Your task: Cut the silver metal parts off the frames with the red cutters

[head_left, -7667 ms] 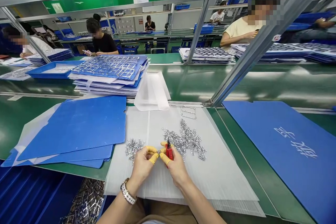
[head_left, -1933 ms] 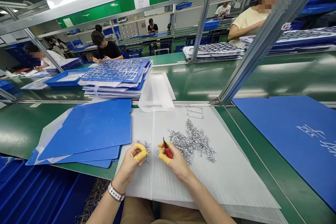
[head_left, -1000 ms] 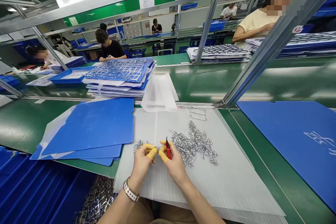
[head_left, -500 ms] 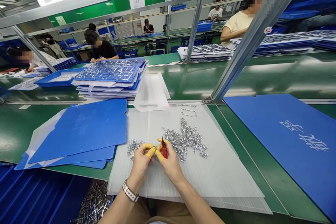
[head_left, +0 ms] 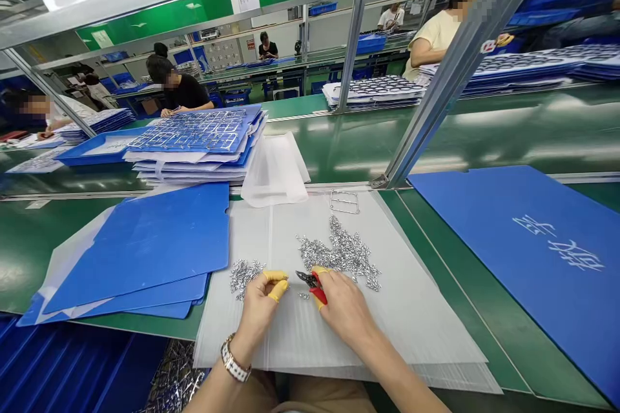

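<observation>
My right hand (head_left: 341, 303), with yellow finger cots, is closed round red-handled nippers (head_left: 318, 295), their dark jaws pointing left. Facing it, my left hand (head_left: 264, 297), also in yellow finger cots, pinches a tiny piece at the fingertips, too small to make out. A few small shiny silver parts (head_left: 303, 295) lie just below the jaws. Beyond my right hand spreads a large heap of silver parts (head_left: 341, 248). A smaller silver pile (head_left: 243, 274) sits beside my left hand. All rest on a translucent white sheet (head_left: 411, 329).
A silver frame (head_left: 345, 201) lies at the sheet's far edge. Blue boards (head_left: 159, 239) are at left, another blue board (head_left: 508, 232) at right. Stacked sheets (head_left: 194, 158) stand behind, near a slanted metal post (head_left: 436, 90). A bin of silver scraps (head_left: 177, 368) sits below; several people work beyond.
My hands have moved apart. The nippers have turned from upright to pointing left, toward my left fingertips. A few small parts now show on the sheet between the hands.
</observation>
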`<state>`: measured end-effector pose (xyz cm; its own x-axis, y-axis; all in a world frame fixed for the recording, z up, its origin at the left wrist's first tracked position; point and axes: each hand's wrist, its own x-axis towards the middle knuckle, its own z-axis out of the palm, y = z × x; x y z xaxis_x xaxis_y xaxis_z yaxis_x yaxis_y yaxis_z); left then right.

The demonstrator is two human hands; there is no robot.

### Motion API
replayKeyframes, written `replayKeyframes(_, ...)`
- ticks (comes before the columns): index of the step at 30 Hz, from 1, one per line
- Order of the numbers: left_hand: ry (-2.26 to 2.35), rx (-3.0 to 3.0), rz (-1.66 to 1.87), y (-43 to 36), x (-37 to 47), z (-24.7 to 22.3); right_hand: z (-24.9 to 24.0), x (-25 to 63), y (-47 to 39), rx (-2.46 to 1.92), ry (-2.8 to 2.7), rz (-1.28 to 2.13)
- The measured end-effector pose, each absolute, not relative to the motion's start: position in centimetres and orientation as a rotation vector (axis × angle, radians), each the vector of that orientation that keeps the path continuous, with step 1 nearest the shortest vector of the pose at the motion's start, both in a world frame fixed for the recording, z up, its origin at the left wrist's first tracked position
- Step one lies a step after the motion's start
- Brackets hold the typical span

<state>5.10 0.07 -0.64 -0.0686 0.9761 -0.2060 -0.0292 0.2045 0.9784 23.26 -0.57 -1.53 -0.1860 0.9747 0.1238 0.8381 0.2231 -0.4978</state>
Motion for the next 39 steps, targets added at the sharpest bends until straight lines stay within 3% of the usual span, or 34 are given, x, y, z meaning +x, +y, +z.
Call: replayKeyframes(39, 1.248, 1.598, 1.089, -1.3, 3.3, -1.1, 0.5, 23.4, -1.2, -1.538, -2.345, 0.667)
